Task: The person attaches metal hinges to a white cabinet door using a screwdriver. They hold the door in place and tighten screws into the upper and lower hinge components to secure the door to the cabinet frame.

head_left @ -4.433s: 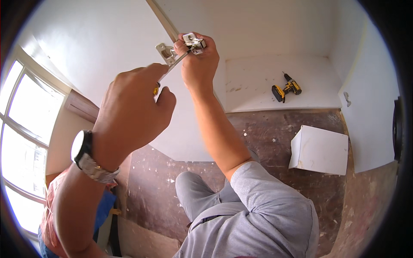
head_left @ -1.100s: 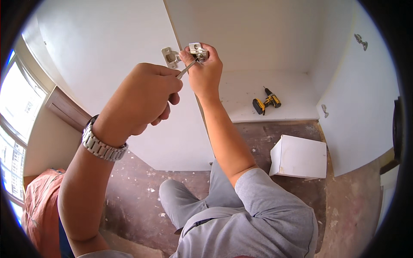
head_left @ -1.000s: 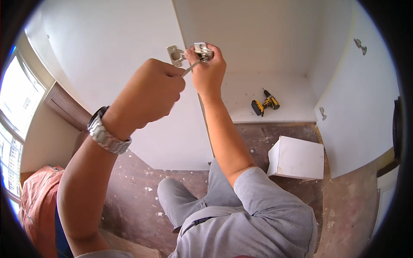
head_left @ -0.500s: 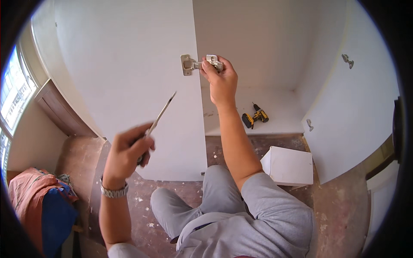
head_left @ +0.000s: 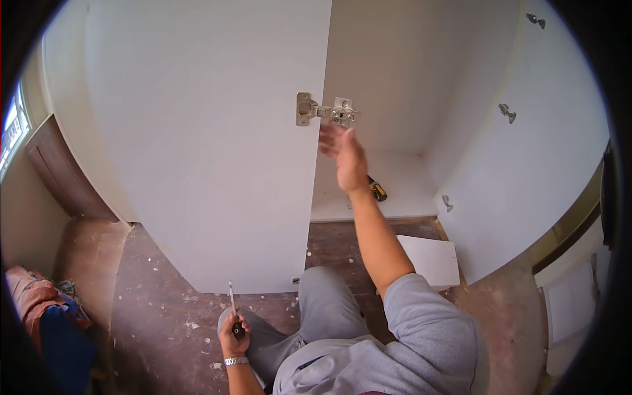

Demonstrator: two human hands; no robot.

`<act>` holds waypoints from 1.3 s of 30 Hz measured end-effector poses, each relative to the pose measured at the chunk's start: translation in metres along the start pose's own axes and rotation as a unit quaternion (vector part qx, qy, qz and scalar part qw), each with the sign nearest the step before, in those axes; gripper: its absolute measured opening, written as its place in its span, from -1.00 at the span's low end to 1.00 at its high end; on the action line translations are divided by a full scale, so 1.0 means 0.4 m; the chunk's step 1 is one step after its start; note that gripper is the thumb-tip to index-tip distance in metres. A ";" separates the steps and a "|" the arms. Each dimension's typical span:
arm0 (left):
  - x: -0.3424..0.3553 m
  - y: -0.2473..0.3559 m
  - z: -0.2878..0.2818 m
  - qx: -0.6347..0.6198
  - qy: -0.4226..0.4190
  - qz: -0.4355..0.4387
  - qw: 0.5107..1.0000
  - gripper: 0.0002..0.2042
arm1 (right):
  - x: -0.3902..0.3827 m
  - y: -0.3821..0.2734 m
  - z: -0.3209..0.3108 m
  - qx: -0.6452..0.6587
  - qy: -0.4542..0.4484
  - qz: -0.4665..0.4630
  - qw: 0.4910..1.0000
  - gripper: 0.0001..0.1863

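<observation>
Hinge (head_left: 327,112): metal, silver-coloured, two parts. A cup plate is set in the inner face of the white door (head_left: 210,145), close to its free vertical edge; an arm with visible screws bridges the gap to the front edge of the cabinet (head_left: 395,79) side wall. It sits high on the door, well above the cabinet floor.

Right hand (head_left: 343,153): raised, palm open, fingers spread apart, holding nothing. Fingertips lie just below the hinge arm; whether they touch it cannot be told.

Left hand (head_left: 233,332): low, above the knee, with a watch on the wrist. Its grip is clamped round the dark handle of a screwdriver (head_left: 233,309), thin shaft pointing up and well apart from the hinge.

Open room: the door stands swung out to the left, and the cabinet interior is open behind and to the right of the raised hand. The space between the door edge and the right wall is free around the forearm.

Other items: yellow-and-black drill (head_left: 376,189) on the cabinet floor behind the wrist; white box (head_left: 431,260) on the speckled brown floor (head_left: 164,309) beside the right elbow.
</observation>
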State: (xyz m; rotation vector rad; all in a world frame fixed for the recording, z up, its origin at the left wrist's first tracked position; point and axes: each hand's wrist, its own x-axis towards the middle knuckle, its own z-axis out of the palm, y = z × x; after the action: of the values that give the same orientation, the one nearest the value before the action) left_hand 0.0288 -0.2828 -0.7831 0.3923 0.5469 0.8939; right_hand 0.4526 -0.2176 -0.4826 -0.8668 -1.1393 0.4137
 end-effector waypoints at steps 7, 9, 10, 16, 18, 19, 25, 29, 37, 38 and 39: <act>0.017 0.011 -0.005 0.010 0.042 -0.001 0.999 -0.72 | -0.071 0.082 0.167 -0.177 0.094 -0.011 0.980 -0.23; 0.016 0.011 0.009 0.050 0.035 0.011 0.998 -0.75 | -0.067 0.083 0.170 -0.162 0.098 -0.016 0.982 -0.23; 0.015 0.012 0.021 0.050 0.030 0.011 0.998 -0.75 | -0.063 0.081 0.167 -0.147 0.099 -0.020 0.984 -0.23; 0.061 -0.021 0.070 0.123 -0.003 0.028 0.992 -0.78 | -0.060 0.089 0.182 -0.155 0.140 -0.025 0.978 -0.30; 0.115 -0.062 0.075 0.248 -0.083 -0.049 0.964 -0.80 | -0.057 0.106 0.180 -0.170 0.143 -0.025 0.975 -0.30; 0.125 -0.083 0.087 0.267 -0.072 -0.077 0.958 -0.85 | -0.058 0.104 0.180 -0.175 0.148 -0.029 0.973 -0.31; 0.163 -0.152 0.048 0.612 -0.061 -0.032 0.788 -0.79 | -0.068 0.102 0.188 -0.179 0.155 -0.019 0.971 -0.31; 0.163 -0.148 0.080 0.660 -0.091 -0.010 0.746 -0.75 | -0.077 0.091 0.182 -0.221 0.169 -0.034 0.960 -0.32; 0.201 -0.173 0.094 0.615 -0.098 -0.014 0.782 -0.79 | -0.066 0.122 0.188 -0.206 0.191 -0.049 0.959 -0.37; 0.208 -0.162 0.145 0.609 -0.105 -0.035 0.785 -0.79 | -0.055 0.130 0.163 -0.199 0.202 -0.056 0.957 -0.37; 0.211 -0.174 0.123 0.586 -0.103 0.025 0.803 -0.77 | -0.048 0.133 0.171 -0.196 0.194 -0.068 0.959 -0.36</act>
State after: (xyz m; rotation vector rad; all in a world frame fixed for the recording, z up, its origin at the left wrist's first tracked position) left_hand 0.1442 -0.2584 -0.8052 1.6227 0.8496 0.4439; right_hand 0.3899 -0.1715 -0.5252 -1.1480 -0.9175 -0.1052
